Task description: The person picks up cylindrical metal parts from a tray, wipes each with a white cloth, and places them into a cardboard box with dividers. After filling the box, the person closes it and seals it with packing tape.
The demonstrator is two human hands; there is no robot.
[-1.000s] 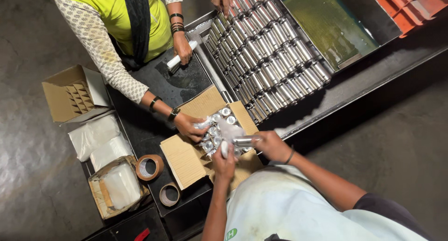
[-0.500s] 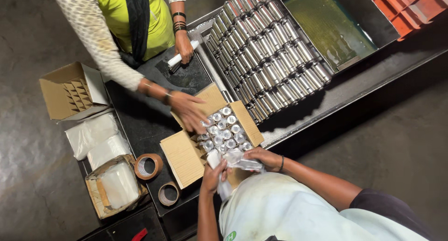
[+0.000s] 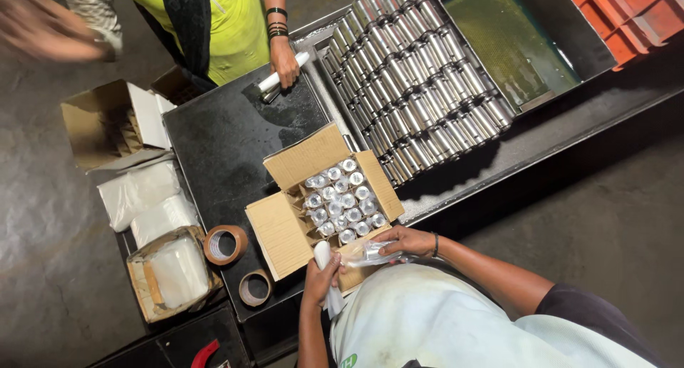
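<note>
An open cardboard box (image 3: 285, 229) on the black table holds several silver cylinders (image 3: 342, 200) wrapped in clear plastic. My left hand (image 3: 320, 272) is at the box's near flap, closed around a white wrapped cylinder (image 3: 326, 257). My right hand (image 3: 405, 241) rests at the box's near right corner and grips a crumpled clear plastic bag (image 3: 370, 252). Across the table a co-worker's hand (image 3: 285, 61) holds a white roll (image 3: 274, 81). Their other hand (image 3: 43, 29) is a blur at the top left.
A long tray of several metal cylinders (image 3: 417, 76) lies right of the box, with a green tray (image 3: 509, 40) and an orange crate (image 3: 634, 12) beyond. Two tape rolls (image 3: 225, 244), white bags (image 3: 139, 190), a box of bags (image 3: 174, 272) and an open carton (image 3: 107, 122) sit at the left.
The co-worker's hand has left the box and swung away to the top left. My hands have drawn back to the box's near edge, still holding the white cylinder and the plastic bag.
</note>
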